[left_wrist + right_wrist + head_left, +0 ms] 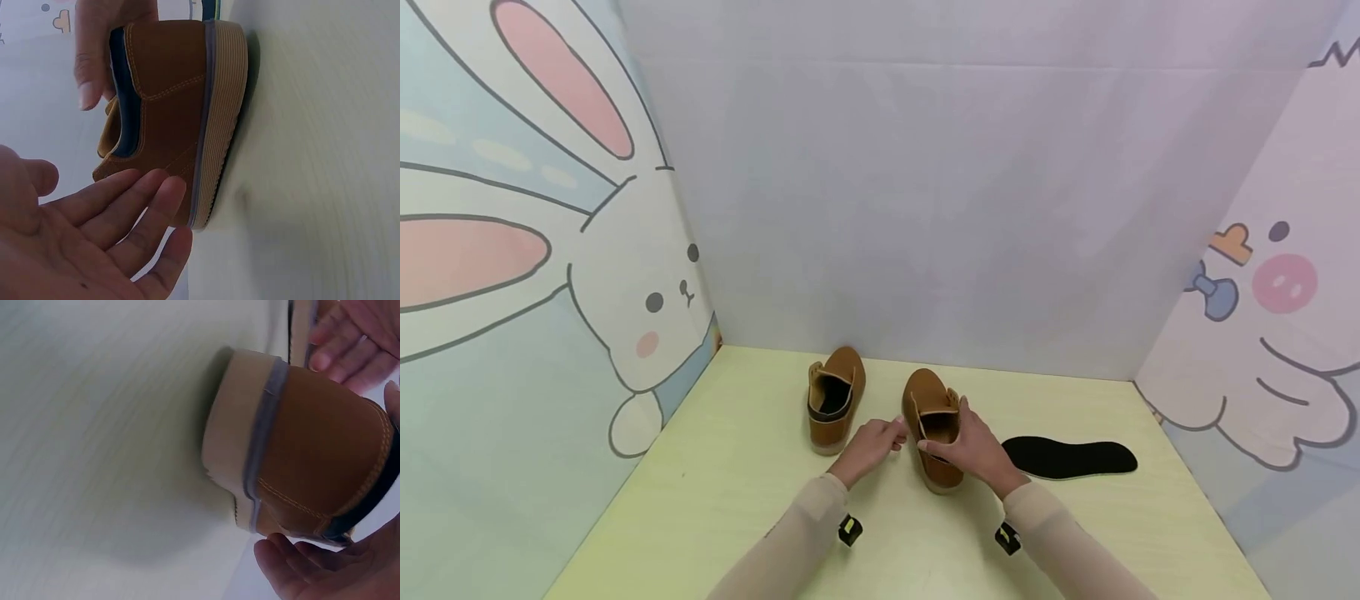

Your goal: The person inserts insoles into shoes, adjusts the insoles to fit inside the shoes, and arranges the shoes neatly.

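Note:
A brown shoe (926,389) with a tan ribbed sole stands on the table, its toe toward the back wall. Across its opening lies my right hand (976,451), gripping the collar with the thumb at the left rim and the fingers along the right side. My left hand (869,450) is at the shoe's left side, palm up with loosely bent fingers, holding nothing; in the left wrist view its fingertips overlap the side of the brown shoe (172,94). Brown lining shows inside this shoe. Right of it lies a black insole (1071,457), flat.
A second brown shoe (844,367) stands to the left, dark inside, toe also toward the back. The pale table (737,500) ends at a plain back wall (925,208). Side panels with a cartoon rabbit (632,308) and a white cartoon animal (1240,350) flank it.

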Action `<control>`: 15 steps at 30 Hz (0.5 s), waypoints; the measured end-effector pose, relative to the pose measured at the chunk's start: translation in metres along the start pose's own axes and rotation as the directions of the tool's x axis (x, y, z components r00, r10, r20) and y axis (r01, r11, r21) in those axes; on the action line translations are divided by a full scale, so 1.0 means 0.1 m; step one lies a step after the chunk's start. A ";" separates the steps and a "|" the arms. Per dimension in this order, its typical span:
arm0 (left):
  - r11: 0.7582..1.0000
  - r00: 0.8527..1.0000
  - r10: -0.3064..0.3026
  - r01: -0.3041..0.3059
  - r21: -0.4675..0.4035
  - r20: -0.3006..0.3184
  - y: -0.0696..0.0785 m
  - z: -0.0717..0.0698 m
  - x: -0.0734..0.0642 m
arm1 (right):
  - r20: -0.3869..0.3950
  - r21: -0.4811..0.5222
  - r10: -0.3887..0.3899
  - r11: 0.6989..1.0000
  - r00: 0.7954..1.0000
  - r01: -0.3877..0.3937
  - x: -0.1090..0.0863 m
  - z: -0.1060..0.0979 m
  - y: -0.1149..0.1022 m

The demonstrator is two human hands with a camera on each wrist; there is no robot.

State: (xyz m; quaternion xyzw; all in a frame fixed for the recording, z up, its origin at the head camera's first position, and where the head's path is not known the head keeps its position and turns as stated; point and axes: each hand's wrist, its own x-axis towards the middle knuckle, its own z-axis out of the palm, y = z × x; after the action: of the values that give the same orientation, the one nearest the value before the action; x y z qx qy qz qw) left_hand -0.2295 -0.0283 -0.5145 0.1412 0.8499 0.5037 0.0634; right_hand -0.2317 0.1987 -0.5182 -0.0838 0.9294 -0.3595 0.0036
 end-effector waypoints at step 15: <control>1.000 0.999 -0.011 0.011 -0.006 -0.038 0.00 -0.26 -0.05 | 0.060 -0.082 -0.003 0.997 0.998 0.007 0.08 -0.21 0.07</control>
State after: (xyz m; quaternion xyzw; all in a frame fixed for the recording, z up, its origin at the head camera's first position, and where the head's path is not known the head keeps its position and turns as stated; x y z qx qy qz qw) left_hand -0.2306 -0.0512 -0.5020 0.1264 0.8502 0.5085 0.0503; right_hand -0.2422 0.2171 -0.5067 -0.0970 0.9426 -0.3185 0.0271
